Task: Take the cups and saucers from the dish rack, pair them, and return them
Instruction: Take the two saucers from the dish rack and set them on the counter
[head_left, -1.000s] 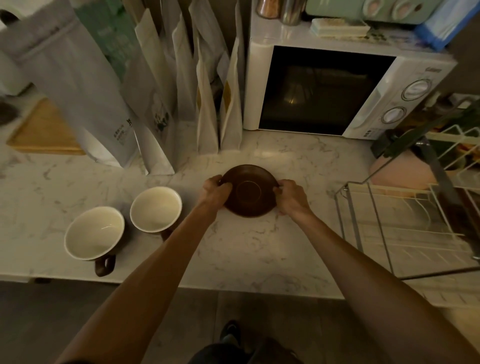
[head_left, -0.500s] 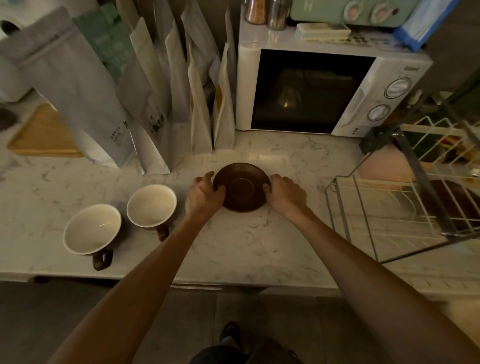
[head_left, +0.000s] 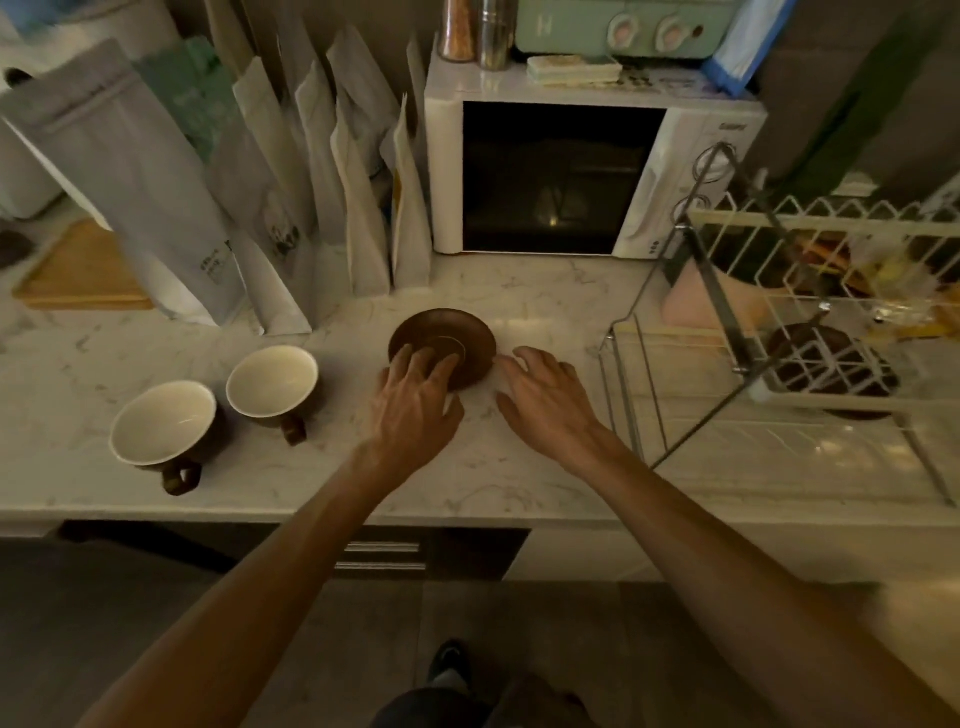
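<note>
A brown saucer (head_left: 451, 339) lay flat on the marble worktop (head_left: 467, 467), in front of the microwave (head_left: 571, 176). The left hand (head_left: 415, 405) hung over the saucer's near left edge, its fingers (head_left: 423, 364) spread and nearly straight, the tips on or just above the dish; whether they touched it could not be told. The right hand (head_left: 545, 395) was just beside the saucer's right rim, clear of it, fingers spread wide and holding nothing. 2 cups (head_left: 218, 405) with cream insides and brown handles stood upright to the left, close together, well apart from the saucer. The wire rack (head_left: 779, 364) stood at the right, with a second dark saucer (head_left: 831, 358) lying behind its bars. Paper bags (head_left: 260, 197) leaned upright behind the cups.
</note>
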